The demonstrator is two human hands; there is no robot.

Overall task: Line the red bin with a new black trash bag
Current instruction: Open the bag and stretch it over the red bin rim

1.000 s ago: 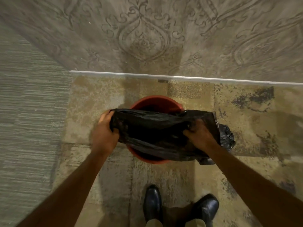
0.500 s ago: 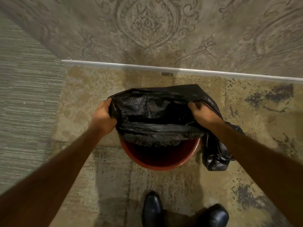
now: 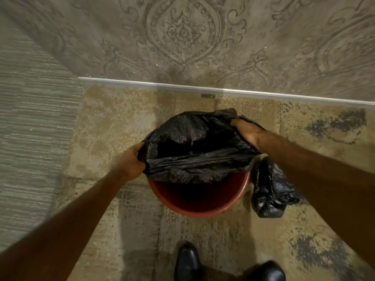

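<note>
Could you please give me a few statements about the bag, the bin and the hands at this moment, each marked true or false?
1. Both hands hold the black trash bag at its mouth. True: the left hand and right hand each have a grip on an edge.
2. The bag covers the whole rim of the red bin. False: the near rim is bare.
3. The bag's mouth is open. True.
4. A second black bag lies left of the bin. False: it lies on the right.
5. The bin stands on a table. False: it stands on carpet.
</note>
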